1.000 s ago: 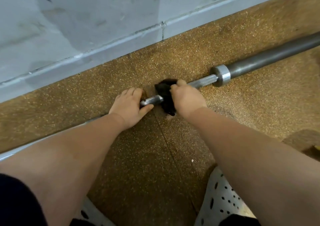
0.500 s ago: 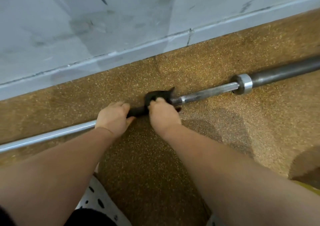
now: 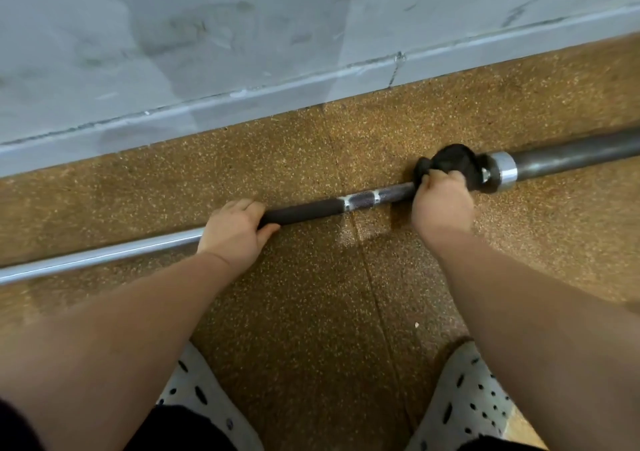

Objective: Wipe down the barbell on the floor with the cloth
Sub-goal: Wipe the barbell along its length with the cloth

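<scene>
1. The barbell (image 3: 304,212) lies on the speckled brown floor (image 3: 298,329). It runs from the lower left up towards the right edge, near the grey wall (image 3: 207,35) and roughly parallel to it.
2. We see the left hand (image 3: 232,232) clasped round the bar, fingers over the top and thumb on the near side, at the spot where a bright, smooth stretch meets a dark one.
3. The right hand (image 3: 443,205) is clenched on the black cloth (image 3: 450,160), which is bunched over the bar just beside the shiny collar (image 3: 505,172).
4. Between the two hands we make out bare bar: a dark section, then a knurled one marked by bright rings.
5. Beyond the collar the thicker dark sleeve (image 3: 571,154) runs off the right edge.
6. At the bottom two white shoes (image 3: 467,402) with dark holes stand on the floor, one under each forearm, and a floor seam (image 3: 374,298) passes between them.
</scene>
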